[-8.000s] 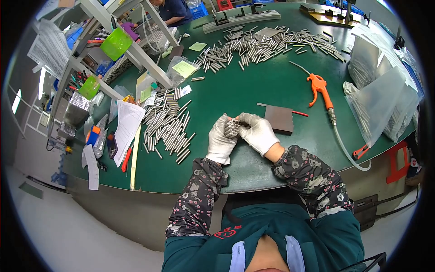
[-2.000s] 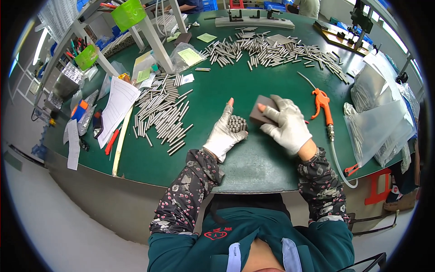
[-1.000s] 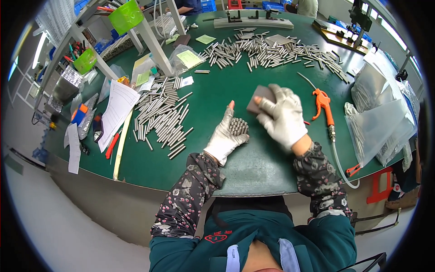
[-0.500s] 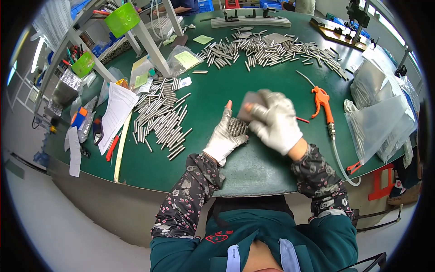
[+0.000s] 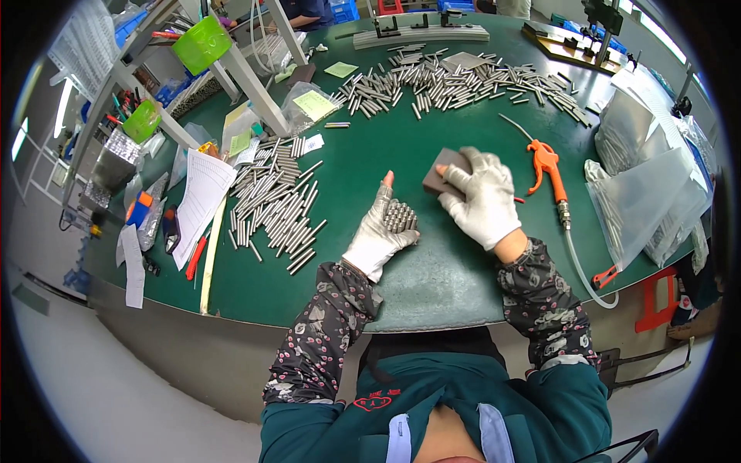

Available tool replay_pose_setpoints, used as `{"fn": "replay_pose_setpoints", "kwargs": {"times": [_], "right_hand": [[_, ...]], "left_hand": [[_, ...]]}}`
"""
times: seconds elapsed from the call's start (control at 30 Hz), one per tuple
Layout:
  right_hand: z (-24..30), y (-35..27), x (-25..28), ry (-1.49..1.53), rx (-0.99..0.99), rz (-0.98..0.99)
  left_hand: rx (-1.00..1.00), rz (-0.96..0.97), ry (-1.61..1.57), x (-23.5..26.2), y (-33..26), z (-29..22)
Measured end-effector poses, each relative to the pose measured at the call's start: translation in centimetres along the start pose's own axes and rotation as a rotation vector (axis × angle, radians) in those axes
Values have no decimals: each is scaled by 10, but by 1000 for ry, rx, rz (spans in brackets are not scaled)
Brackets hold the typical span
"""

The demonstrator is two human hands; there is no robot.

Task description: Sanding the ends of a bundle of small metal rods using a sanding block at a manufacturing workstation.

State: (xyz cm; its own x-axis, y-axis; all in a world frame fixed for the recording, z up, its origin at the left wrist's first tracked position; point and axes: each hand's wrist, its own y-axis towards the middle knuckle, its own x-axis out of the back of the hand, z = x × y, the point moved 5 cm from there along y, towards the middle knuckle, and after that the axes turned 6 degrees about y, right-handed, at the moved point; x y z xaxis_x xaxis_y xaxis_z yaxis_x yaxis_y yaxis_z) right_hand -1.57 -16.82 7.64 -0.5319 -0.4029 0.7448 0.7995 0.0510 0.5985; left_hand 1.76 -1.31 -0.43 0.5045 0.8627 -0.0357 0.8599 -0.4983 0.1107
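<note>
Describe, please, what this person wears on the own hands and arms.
The left hand and right hand wear whitish fabric gloves leaving the thumb tips bare. Black fabric oversleeves with pink and pale patterns cover the forearms. Dark teal-green garment sleeves cover the upper arms.

Markings examined from my position: no wording can be read with certainty. On the chest of my teal top (image 5: pixel 432 376) I note a red emblem (image 5: pixel 373 402) with red characters above it, too small to make out. A white ruled sheet (image 5: pixel 202 199) to my left carries fine print, illegible. The yellow-green label (image 5: pixel 312 106) on a clear bag (image 5: pixel 296 92) shows faint lines only.
</note>
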Motion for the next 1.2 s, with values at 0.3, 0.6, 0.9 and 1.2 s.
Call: {"fn": "replay_pose_setpoints", "kwargs": {"times": [0.3,0.6,0.9,1.2], "right_hand": [[8,-14,-13,204,48,191],[35,-5,-10,230,230,157],[15,9,2,-54,94,-23],[11,6,0,-19,29,-30]], "left_hand": [[-23,-5,121,0,-1,-13],[-42,-38,-72,-1,3,-8],[144,-6,1,-1,2,3],[119,10,8,-3,6,-8]]}}
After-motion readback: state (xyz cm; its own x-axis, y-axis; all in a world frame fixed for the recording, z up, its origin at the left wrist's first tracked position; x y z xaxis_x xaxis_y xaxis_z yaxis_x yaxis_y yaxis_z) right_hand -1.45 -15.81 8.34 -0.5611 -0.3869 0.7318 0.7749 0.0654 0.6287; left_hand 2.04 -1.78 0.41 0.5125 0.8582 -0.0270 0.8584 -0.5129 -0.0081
